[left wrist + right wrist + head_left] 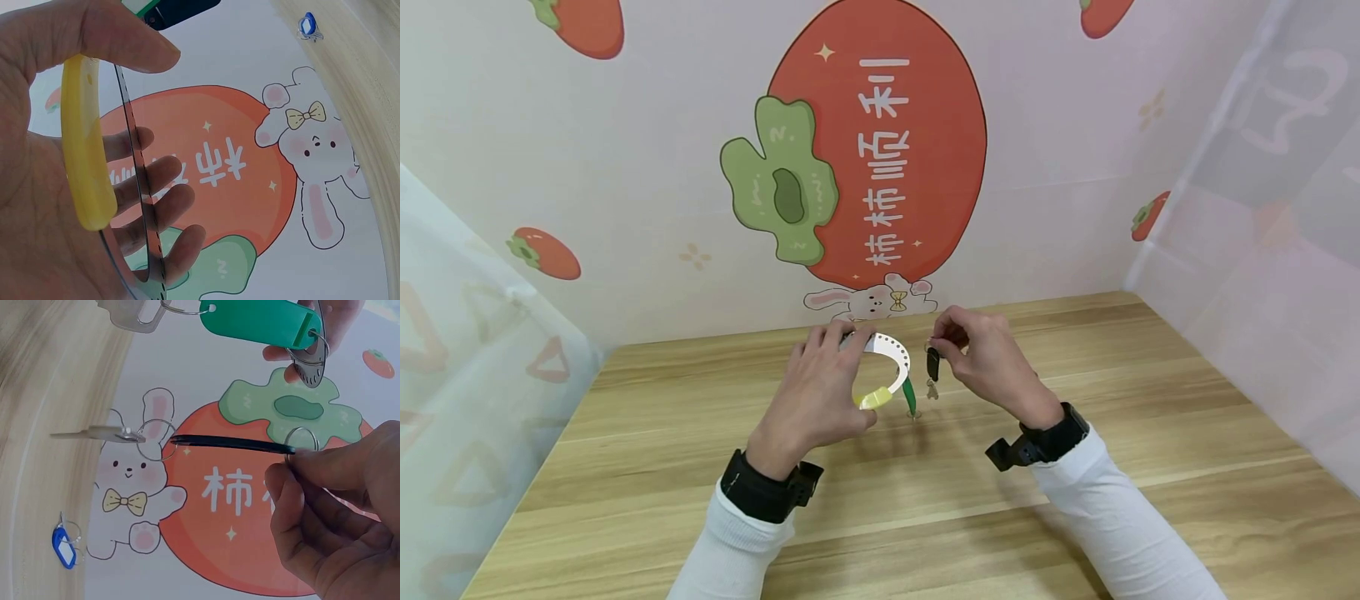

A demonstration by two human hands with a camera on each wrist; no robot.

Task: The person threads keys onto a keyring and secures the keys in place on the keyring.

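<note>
My left hand (820,387) grips a flat metal ring with a row of small holes (901,358), and its yellow grip (87,150) lies by the thumb and palm. From this key ring hangs a green key tag (256,324) with a metal key (134,315). Just to the right, my right hand (992,358) pinches the small wire ring (302,434) of a black key tag (234,444) between thumb and forefinger. A key (932,390) dangles below that black tag. The two tags hang side by side, apart, above the table.
A blue key tag (64,548) on a small ring lies on the wooden table (700,467), and shows in both wrist views. At the table's back edge stands a wall covering (662,150) printed with persimmons and a rabbit. Pale side coverings (482,375) flank the table.
</note>
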